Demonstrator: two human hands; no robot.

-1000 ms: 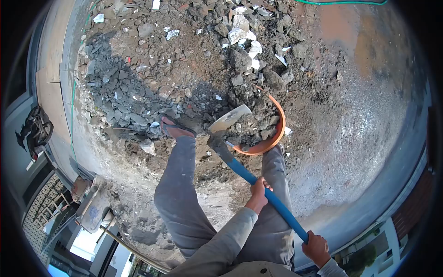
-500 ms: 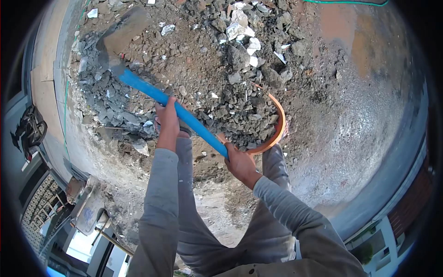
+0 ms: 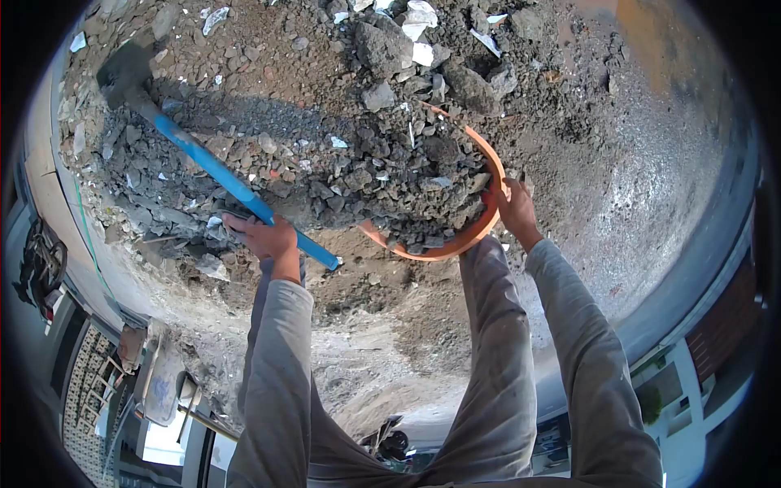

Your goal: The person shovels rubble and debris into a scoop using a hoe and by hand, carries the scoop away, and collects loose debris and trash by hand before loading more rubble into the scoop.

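My left hand is closed round the blue handle of a hoe, near its lower end. The hoe's dark metal blade lies on the rubble at the upper left. At the right side of an orange basin, my right hand grips the rim, its fingers partly hidden. Grey broken rubble fills much of the basin and runs into the heap on its left, covering that part of the rim.
Large concrete chunks and white fragments lie beyond the basin. Wet paving stretches along the right. A wheelbarrow-like tray stands at the lower left. My legs are close to the basin.
My right hand has let go of the hoe handle and moved right to the basin rim. The hoe has shifted left and its blade has come down onto the rubble, with my left hand still holding it.
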